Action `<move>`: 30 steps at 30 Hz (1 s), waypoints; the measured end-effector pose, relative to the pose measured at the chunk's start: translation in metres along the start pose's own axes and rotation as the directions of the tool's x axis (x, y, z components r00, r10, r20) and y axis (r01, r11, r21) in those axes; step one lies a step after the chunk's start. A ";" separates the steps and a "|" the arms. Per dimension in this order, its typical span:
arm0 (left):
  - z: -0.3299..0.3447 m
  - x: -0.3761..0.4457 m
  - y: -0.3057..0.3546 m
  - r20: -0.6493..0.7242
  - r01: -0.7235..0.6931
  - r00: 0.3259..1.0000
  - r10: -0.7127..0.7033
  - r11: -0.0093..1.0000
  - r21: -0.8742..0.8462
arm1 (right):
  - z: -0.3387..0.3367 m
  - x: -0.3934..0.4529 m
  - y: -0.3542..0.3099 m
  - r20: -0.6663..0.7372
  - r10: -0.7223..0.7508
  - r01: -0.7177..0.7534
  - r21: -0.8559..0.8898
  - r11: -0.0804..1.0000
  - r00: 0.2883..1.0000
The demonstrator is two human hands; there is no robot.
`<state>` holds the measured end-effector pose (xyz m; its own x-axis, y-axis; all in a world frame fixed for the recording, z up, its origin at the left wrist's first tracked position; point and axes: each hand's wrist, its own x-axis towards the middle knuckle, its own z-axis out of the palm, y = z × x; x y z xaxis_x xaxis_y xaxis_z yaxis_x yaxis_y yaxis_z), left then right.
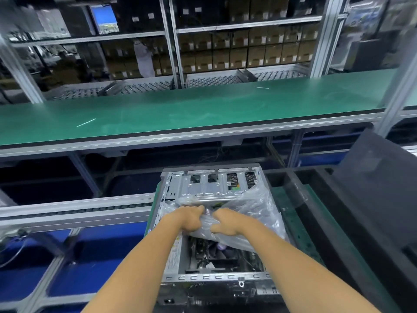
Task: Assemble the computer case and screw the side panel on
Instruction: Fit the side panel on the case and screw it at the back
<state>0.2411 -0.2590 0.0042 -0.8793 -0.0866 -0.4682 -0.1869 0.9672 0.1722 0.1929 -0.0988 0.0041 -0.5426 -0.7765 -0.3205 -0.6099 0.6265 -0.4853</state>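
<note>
A long green surface ran across the room, with shelves of brown boxes behind it. Below and nearer, the open computer case lay on its side in front of the person. A crinkly clear plastic bag sat on top of the case. The left hand and right hand were close together, both gripping the bag.

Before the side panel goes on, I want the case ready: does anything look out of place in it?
Yes. A crumpled clear plastic bag lies across the open computer case, over its parts. Both the left hand and right hand grip it.
</note>
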 end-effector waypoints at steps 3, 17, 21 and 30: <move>0.003 0.004 -0.006 0.030 0.009 1.000 -0.005 0.990 -0.140 | 0.003 0.003 0.002 -0.020 -0.008 0.008 0.024 1.000 1.000; 0.006 0.008 -0.005 0.027 0.067 0.998 -0.064 0.991 -0.118 | 0.016 -0.004 0.015 -0.183 -0.020 0.057 0.203 0.978 0.983; 0.010 0.009 -0.007 -0.007 0.064 0.998 -0.065 0.990 -0.122 | 0.002 -0.018 0.015 -0.283 -0.136 0.124 -0.059 0.990 0.949; 0.012 0.011 -0.009 -0.072 0.057 0.995 -0.073 0.977 -0.204 | 0.011 -0.036 0.027 -0.437 -0.020 -0.125 -0.301 0.945 0.899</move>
<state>0.2382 -0.2657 -0.0135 -0.8927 -0.1738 -0.4158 -0.3219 0.8916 0.3185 0.2021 -0.0548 -0.0069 -0.7281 -0.6811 0.0774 -0.6825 0.7098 -0.1742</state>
